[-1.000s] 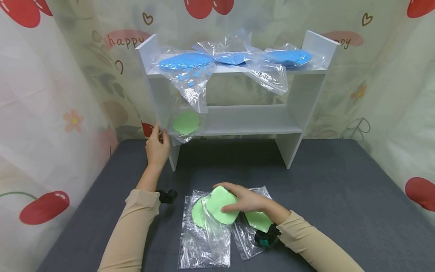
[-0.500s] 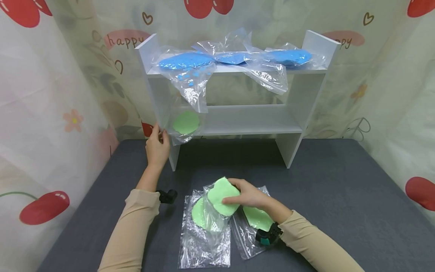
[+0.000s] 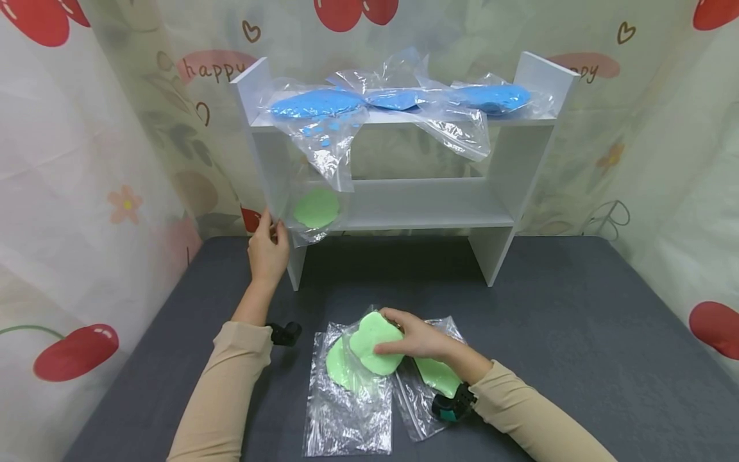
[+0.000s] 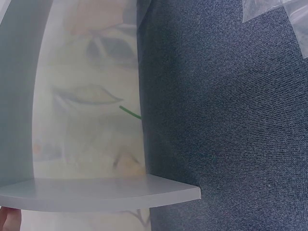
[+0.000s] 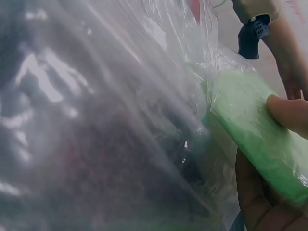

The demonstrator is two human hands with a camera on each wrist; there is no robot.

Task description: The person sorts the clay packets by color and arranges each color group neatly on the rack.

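Note:
My right hand (image 3: pixel 418 335) pinches a clear plastic bag with a flat, soft-looking light green slab (image 3: pixel 376 343) inside, thumb on top and fingers beneath. In the right wrist view the bagged green slab (image 5: pixel 260 125) is tilted, and loose clear film fills the left side. Below it on the table lies another bagged green piece (image 3: pixel 337 364), partly covered. A third green piece (image 3: pixel 437 375) in a bag lies under my right wrist. My left hand (image 3: pixel 269 253) holds the left side panel of a white shelf (image 3: pixel 427 202) at its front edge, beside the middle board.
Blue-filled clear bags (image 3: pixel 317 104) line the top board, some film hanging over its front. One bagged green piece (image 3: pixel 316 208) sits at the left end of the middle board, its bag overhanging. The dark grey table (image 3: pixel 577 333) has printed curtains (image 3: pixel 652 160) around it.
My right hand lifts the bagged green slab slightly, then lowers it back toward the left over the other bag. My left hand stays at the shelf's side panel.

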